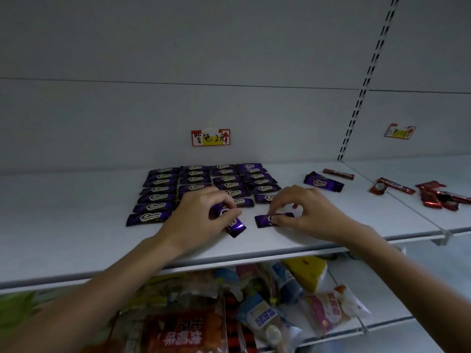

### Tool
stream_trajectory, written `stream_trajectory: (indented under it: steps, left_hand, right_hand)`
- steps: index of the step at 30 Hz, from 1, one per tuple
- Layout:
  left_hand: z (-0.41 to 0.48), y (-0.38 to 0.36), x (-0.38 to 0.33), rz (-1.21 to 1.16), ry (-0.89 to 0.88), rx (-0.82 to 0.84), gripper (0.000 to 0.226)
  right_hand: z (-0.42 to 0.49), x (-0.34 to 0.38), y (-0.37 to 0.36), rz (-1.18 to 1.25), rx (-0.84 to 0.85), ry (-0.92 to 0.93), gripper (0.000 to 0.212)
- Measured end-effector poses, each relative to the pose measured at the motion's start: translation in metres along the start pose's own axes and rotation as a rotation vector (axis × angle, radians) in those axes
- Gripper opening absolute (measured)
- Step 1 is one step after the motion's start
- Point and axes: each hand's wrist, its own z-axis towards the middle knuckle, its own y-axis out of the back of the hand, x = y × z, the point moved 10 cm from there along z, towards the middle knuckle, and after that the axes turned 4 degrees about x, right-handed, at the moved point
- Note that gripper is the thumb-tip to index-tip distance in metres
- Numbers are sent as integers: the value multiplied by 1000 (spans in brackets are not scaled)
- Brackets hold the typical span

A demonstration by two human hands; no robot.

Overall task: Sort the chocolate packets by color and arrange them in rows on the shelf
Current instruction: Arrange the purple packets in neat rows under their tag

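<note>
Several purple chocolate packets (163,189) lie in neat rows on the white shelf (76,240). My left hand (201,215) grips a purple packet (235,226), tilted, just in front of the rows. My right hand (305,212) pinches another purple packet (263,220) that lies flat on the shelf. One loose purple packet (323,182) rests further right. Red packets (339,174) lie beyond it, and several more red packets (438,196) are piled on the neighbouring shelf section.
A handwritten price tag (211,137) hangs on the back wall above the purple rows, and a second tag (399,131) hangs at right. A slotted upright (367,80) divides the shelf sections. Bagged snacks (254,309) fill the lower shelf.
</note>
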Motion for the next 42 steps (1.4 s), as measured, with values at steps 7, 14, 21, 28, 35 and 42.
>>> stream_trajectory:
  steps: [7, 14, 21, 28, 35, 42]
  left_hand:
    - [-5, 1, -6, 292, -107, 125, 37]
    - [10, -20, -6, 414, -116, 159, 59]
    - [24, -26, -5, 398, -86, 163, 42]
    - [28, -30, 0, 335, -78, 194, 26]
    - [30, -31, 2, 327, -90, 203, 30]
    - [38, -28, -6, 303, -101, 172, 43]
  right_hand:
    - [-2, -5, 3, -39, 5, -10, 18]
    - [3, -18, 6, -107, -16, -32, 20]
    - [14, -20, 6, -51, -19, -3, 20]
    - [20, -20, 7, -61, -13, 19, 20]
    - [19, -22, 8, -73, -30, 36, 19]
    - [14, -30, 26, -27, -117, 7, 19]
